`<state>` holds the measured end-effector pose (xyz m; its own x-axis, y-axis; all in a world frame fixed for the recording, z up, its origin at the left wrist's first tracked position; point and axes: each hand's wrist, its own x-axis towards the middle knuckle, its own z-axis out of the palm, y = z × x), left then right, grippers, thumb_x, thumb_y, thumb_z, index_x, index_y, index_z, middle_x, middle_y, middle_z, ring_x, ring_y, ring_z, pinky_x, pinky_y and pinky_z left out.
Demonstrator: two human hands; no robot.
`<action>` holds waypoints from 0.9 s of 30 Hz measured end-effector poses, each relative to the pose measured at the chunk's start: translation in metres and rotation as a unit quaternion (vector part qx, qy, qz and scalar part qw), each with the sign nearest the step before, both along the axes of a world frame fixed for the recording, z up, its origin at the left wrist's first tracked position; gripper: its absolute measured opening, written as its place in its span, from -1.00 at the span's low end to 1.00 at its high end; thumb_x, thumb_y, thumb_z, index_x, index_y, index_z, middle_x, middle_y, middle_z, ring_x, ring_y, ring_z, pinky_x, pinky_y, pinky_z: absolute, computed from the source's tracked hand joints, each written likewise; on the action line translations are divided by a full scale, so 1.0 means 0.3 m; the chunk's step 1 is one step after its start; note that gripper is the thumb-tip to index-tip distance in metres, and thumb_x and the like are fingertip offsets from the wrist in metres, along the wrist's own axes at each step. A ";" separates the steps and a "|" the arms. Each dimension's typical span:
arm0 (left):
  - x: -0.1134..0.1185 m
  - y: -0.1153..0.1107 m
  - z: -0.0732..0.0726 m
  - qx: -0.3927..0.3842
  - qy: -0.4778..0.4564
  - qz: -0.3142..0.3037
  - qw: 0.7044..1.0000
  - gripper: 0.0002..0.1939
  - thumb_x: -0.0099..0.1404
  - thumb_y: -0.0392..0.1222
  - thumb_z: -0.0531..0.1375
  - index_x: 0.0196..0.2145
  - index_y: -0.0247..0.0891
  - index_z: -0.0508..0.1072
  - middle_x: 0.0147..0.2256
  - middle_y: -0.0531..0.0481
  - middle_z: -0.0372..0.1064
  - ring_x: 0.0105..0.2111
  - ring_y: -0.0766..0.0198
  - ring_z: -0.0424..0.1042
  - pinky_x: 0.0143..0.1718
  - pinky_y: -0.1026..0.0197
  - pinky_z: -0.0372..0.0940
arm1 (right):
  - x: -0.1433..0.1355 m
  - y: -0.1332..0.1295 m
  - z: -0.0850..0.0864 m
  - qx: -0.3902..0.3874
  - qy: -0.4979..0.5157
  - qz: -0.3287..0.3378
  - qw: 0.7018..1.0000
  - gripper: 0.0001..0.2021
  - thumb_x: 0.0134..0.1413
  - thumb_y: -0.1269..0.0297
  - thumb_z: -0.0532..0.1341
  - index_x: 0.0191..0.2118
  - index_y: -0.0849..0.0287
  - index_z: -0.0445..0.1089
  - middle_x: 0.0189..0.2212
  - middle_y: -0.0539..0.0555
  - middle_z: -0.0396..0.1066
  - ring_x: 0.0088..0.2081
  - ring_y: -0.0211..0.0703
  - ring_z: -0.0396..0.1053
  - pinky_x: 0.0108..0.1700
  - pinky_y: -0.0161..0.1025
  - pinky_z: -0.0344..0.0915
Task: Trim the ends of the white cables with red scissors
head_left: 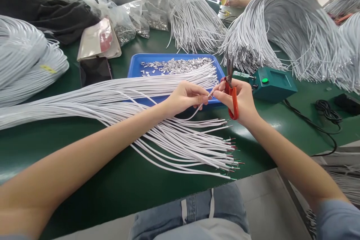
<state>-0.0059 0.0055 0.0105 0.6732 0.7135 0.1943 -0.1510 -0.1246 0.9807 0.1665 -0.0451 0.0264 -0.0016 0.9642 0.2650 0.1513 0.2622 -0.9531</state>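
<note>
My left hand pinches a white cable close to its end, over the front edge of a blue tray. My right hand meets it there, thumb and forefinger pressed at the cable tip. Orange-handled scissors hang on the right hand's fingers with the blades pointing up. Small silvery metal pieces lie in the tray, and a bundle of white cables rests across it. Below the hands, more white cables fan out, red and green wire ends showing at their tips.
A teal machine with a green button stands right of the tray, its black cord trailing right. Large grey cable bundles line the back. A phone, a notebook and a cable coil lie left. Another person's hand shows behind.
</note>
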 end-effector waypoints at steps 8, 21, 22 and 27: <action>0.006 0.002 -0.005 0.037 0.029 0.022 0.999 -0.63 0.03 0.01 0.39 -0.49 -0.44 0.51 -0.63 0.03 0.35 -0.65 0.44 0.29 -0.62 0.38 0.21 | 0.000 -0.001 0.007 0.039 -0.047 -0.006 0.998 -0.81 -0.17 0.43 0.31 -0.56 0.14 0.25 -0.54 -0.08 0.40 -0.48 -0.30 0.34 -0.38 -0.28 0.35; 0.018 -0.005 -0.010 0.052 0.053 0.076 0.994 -0.69 -0.05 -0.07 0.41 -0.55 -0.39 0.48 -0.61 0.04 0.38 -0.63 0.46 0.30 -0.58 0.38 0.26 | -0.011 -0.010 -0.001 0.041 -0.049 -0.022 0.998 -0.84 -0.21 0.42 0.26 -0.57 0.14 0.23 -0.57 -0.08 0.30 -0.50 -0.31 0.25 -0.42 -0.29 0.27; 0.019 -0.005 -0.012 0.060 0.055 0.084 0.993 -0.71 -0.05 -0.09 0.41 -0.55 -0.39 0.48 -0.60 0.04 0.39 -0.61 0.45 0.31 -0.56 0.37 0.28 | -0.013 -0.012 -0.001 0.036 -0.049 -0.029 0.998 -0.85 -0.22 0.42 0.25 -0.57 0.14 0.23 -0.58 -0.08 0.29 -0.50 -0.32 0.24 -0.42 -0.29 0.26; 0.022 -0.004 -0.019 0.083 0.061 0.107 0.989 -0.74 -0.07 -0.14 0.41 -0.58 -0.38 0.48 -0.59 0.03 0.42 -0.57 0.43 0.33 -0.50 0.35 0.29 | -0.026 -0.023 -0.002 0.023 -0.035 -0.040 0.998 -0.87 -0.24 0.43 0.23 -0.58 0.14 0.23 -0.59 -0.08 0.29 -0.52 -0.32 0.21 -0.45 -0.29 0.23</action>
<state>0.0006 0.0042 0.0048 0.5364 0.8067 0.2479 0.0145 -0.3025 0.9530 0.1588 -0.0521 0.0258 0.0548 0.9491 0.3102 0.2390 0.2892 -0.9270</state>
